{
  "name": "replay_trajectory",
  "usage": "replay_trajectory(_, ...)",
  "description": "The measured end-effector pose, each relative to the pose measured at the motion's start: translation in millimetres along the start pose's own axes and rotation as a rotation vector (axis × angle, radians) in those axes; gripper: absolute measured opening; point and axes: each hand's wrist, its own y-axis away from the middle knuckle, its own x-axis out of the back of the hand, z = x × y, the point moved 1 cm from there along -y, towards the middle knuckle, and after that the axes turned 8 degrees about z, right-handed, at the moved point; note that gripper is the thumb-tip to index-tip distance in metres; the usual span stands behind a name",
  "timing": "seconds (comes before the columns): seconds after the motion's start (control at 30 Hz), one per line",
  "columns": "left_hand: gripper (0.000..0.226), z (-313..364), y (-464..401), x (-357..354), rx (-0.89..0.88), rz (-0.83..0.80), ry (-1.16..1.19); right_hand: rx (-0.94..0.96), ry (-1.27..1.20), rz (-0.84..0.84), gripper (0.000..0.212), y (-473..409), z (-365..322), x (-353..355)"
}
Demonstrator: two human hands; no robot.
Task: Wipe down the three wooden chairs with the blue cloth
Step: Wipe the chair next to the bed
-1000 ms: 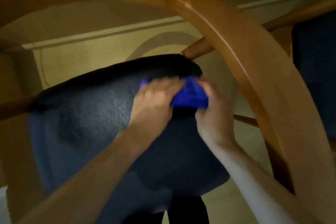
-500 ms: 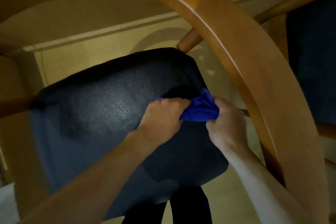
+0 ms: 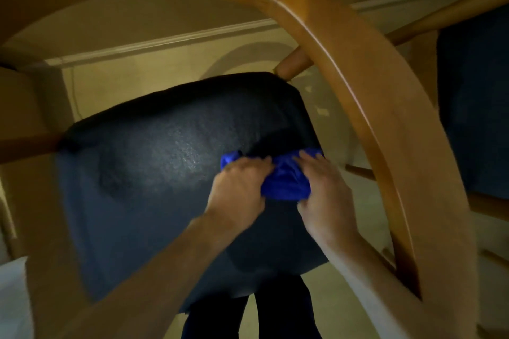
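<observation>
A bunched blue cloth lies on the right side of a dark padded chair seat. My left hand grips its left part, with a blue corner showing past the knuckles. My right hand grips its right part, fingers laid over the cloth near the seat's right edge. The chair's curved wooden back rail arcs close over the hands from top centre to the lower right.
A second chair with a dark seat and wooden frame stands at the right. A wooden rail juts in at the left. Pale floor and a white skirting board lie behind; my dark trouser legs are below the seat.
Both hands have drawn the cloth back toward me along the seat's right side, from its far corner to about the middle. The cloth now sits more spread between the hands.
</observation>
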Motion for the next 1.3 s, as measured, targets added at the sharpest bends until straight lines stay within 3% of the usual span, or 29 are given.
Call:
replay_trajectory(0.1,0.04,-6,-14,20,-0.074,-0.115,-0.106,0.026,-0.019,-0.065,0.065,-6,-9,24)
replay_trajectory(0.17,0.041,-18,-45,46,-0.066,-0.026,-0.222,0.099,-0.072,-0.012,0.062,-31,-36,34)
replay_trajectory(0.27,0.042,-49,-94,84,0.1,0.198,-0.238,0.195,-0.114,0.045,0.048,-103,-78,27)
replay_trajectory(0.37,0.045,-78,-105,80,0.175,0.195,-0.186,0.265,-0.107,-0.041,0.06,-162,-100,3)
replay_trajectory(0.5,0.049,-69,-46,33,0.134,0.37,-0.068,0.356,0.053,0.121,0.041,-116,-84,-22)
replay_trajectory(0.57,0.044,-55,-2,21,0.172,0.248,-0.028,0.308,-0.075,0.002,0.044,-66,-65,-19)
replay_trajectory(0.67,0.041,-43,39,25,0.081,-0.028,-0.03,0.456,0.183,-0.293,0.061,-25,-54,-3)
replay_trajectory(0.73,0.034,-54,22,46,0.038,-0.065,-0.13,0.417,0.177,-0.307,0.051,-47,-63,7)
replay_trajectory(0.87,0.04,-95,-46,91,0.2,0.243,-0.159,0.444,0.066,-0.105,0.035,-126,-125,4)
replay_trajectory(0.93,0.045,-117,-65,93,0.278,0.269,-0.168,0.508,0.074,-0.039,0.043,-155,-152,-17)
replay_trajectory(1.1,0.065,-120,0,44,0.222,0.446,-0.046,0.467,0.125,0.037,0.059,-88,-133,-61)
replay_trajectory(1.17,0.068,-106,55,21,0.188,0.39,0.005,0.472,0.144,-0.067,0.064,-36,-114,-56)
replay_trajectory(1.23,0.068,-94,93,13,0.128,0.227,0.022,0.47,0.197,-0.254,0.066,-8,-108,-46)
replay_trajectory(1.3,0.066,-102,97,20,0.042,0.162,-0.02,0.46,0.301,-0.389,0.053,-16,-125,-34)
